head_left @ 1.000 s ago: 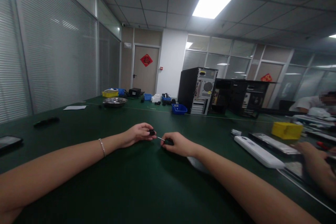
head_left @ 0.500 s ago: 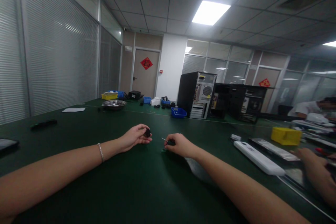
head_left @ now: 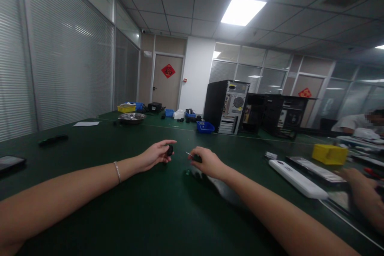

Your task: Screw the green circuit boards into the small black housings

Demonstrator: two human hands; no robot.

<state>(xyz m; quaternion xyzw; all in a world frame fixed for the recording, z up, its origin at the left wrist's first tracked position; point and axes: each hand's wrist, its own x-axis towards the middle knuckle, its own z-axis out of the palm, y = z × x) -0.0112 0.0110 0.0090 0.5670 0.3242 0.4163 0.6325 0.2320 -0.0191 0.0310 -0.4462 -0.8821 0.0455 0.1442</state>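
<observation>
My left hand [head_left: 156, 153] pinches a small round black part [head_left: 170, 150] between thumb and fingers, just above the green table [head_left: 120, 192]. A thin bracelet circles that wrist. My right hand [head_left: 207, 161] is closed around a small screwdriver [head_left: 193, 156] with a dark handle; its thin metal tip points left toward the black part, a short gap away. A tiny green piece [head_left: 187, 172] lies on the table under the right hand.
A co-worker's hand [head_left: 358, 184] rests at the right by a white device [head_left: 295, 174], a yellow bin [head_left: 329, 154] and flat panels. Computer towers [head_left: 226, 106], a blue bin [head_left: 205, 127], a metal bowl [head_left: 131, 117] stand farther back. A phone [head_left: 10, 163] lies far left.
Both my hands lifted slightly off the table. The left hand turned the black part and the screwdriver tip drew away from it a little. The co-worker's hand shifted at the right.
</observation>
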